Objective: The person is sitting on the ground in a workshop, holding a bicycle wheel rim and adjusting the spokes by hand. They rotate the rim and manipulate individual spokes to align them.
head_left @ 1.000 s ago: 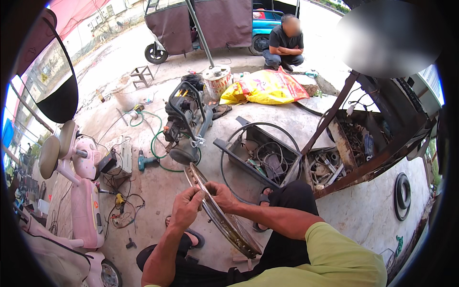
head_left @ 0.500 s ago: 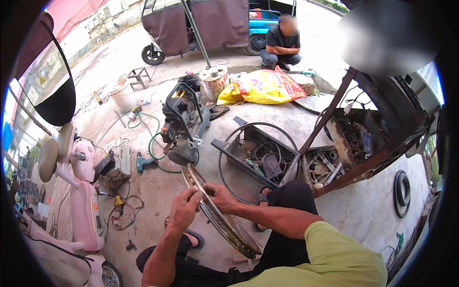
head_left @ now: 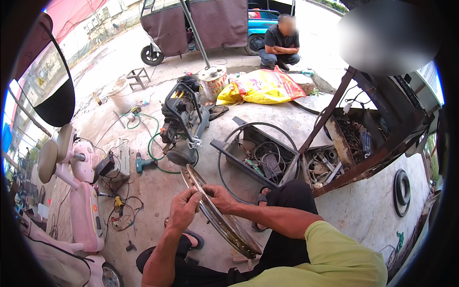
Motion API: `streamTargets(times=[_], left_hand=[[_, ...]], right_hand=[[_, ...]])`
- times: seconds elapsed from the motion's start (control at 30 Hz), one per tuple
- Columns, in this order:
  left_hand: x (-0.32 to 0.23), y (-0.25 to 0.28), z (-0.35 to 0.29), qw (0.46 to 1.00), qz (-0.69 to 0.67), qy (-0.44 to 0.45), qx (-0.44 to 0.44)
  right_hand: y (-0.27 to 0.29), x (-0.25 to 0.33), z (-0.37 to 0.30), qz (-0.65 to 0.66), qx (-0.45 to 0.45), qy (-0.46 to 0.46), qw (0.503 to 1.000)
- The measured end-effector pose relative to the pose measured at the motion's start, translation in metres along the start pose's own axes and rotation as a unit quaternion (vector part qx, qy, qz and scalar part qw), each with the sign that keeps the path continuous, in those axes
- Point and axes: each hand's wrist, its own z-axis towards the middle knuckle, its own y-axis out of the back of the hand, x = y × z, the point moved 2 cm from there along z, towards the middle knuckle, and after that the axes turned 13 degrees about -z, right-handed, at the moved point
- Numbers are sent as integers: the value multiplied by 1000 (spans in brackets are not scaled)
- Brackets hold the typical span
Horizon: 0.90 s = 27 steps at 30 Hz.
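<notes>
A bare metal wheel rim (head_left: 210, 213) stands tilted between my legs, its upper end pointing away from me. Thin spokes show along its right side, and no tyre is on it. My left hand (head_left: 185, 206) is closed at the rim's left side, thumb and forefinger pinched against its outer face. From the other side my right hand (head_left: 219, 198) is closed at the rim, opposite the left; its fingertips are partly hidden behind the metal. Whether a small part sits between the fingers, I cannot tell.
Beyond the rim stands an air compressor (head_left: 181, 119), with a green cordless drill (head_left: 145, 163) to its left. A grey bin of parts (head_left: 260, 155) and a rusty tool cart (head_left: 354, 177) are on the right. A pink scooter (head_left: 86, 210) stands left; a person (head_left: 282, 45) squats at the back.
</notes>
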Motion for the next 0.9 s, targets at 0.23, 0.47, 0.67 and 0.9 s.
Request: streamTargets(times=[0.23, 0.47, 0.67, 0.9], left_hand=[[2, -1, 1, 1000, 7, -10, 6], [1, -1, -1, 1000, 4, -5, 4], [-14, 12, 1, 993, 115, 22, -34], [-15, 23, 6, 960, 267, -79, -30]], right_hand=[[-1, 0, -2, 8, -17, 8, 1000], [0, 6, -5, 7, -5, -5, 1000], [-1, 0, -5, -9, -18, 13, 1000], [-5, 0, -5, -14, -28, 7, 999]])
